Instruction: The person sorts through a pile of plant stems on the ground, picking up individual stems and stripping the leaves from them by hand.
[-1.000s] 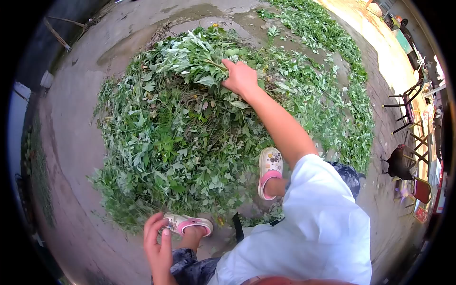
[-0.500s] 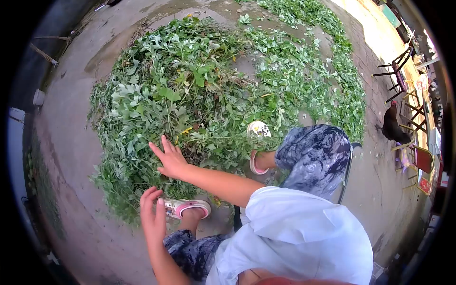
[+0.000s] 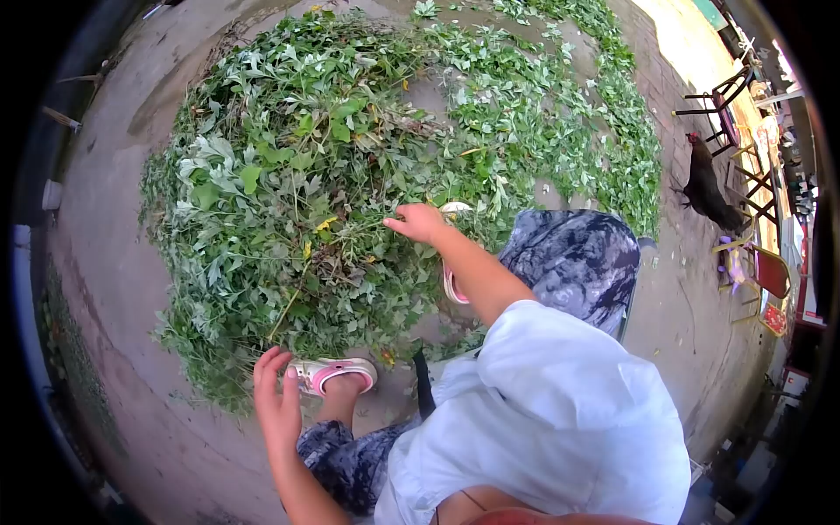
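Observation:
A wide heap of cut leafy green plants (image 3: 254, 206) lies on the ground in front of me. My right hand (image 3: 418, 222) is over the near right part of the heap, fingers curled in and thumb along them. A thin leafy stem (image 3: 363, 229) runs from its fingertips to the left across the heap. My left hand (image 3: 278, 398) is held beside the heap's near edge, next to my left clog (image 3: 337, 376). Its fingers are bent and apart, with nothing in them. My right clog (image 3: 455, 284) is partly hidden behind my right forearm.
More leafy cuttings (image 3: 560, 114) are spread thinly to the right and far side. A dark hen (image 3: 710, 188) stands on the right near several chairs (image 3: 722, 114). A white bucket (image 3: 52, 195) is by the left wall.
My right hand has moved right across the heap, and its spread fingers have closed on a stem. My left hand has stayed nearly in place. The hen has shifted slightly.

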